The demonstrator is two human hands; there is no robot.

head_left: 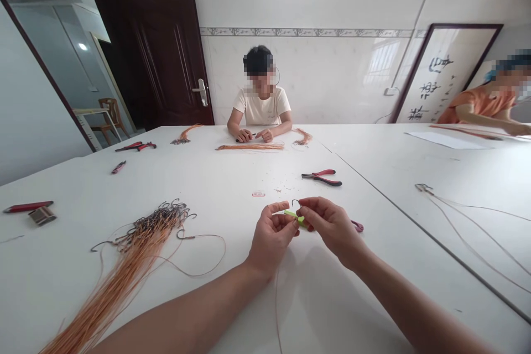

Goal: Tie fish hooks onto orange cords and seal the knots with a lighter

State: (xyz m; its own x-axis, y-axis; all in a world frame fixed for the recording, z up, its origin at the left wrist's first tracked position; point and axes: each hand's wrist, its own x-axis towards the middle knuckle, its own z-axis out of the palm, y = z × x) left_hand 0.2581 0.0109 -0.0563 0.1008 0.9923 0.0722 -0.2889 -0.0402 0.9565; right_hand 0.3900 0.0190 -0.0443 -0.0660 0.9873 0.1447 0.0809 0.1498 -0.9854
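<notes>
Both hands meet over the white table. My right hand (329,224) is closed in a pinch on a dark fish hook (295,202), whose bend rises above the fingertips. My left hand (274,231) is closed at its thumb and fingers, with a thin fishing line (277,298) running down from it; the index finger reaches toward the hook. A lime-green piece (302,221) shows between the hands; whether it is held or lies behind them I cannot tell. A reddish-purple looped end (357,225) pokes out behind my right hand.
A bundle of orange lines with hooks (155,227) lies at left. Red-handled pliers (322,177) lie beyond my hands. Hooks on lines (425,188) rest at right, past a table seam (390,207). One person (259,105) sits opposite, another (477,105) at far right.
</notes>
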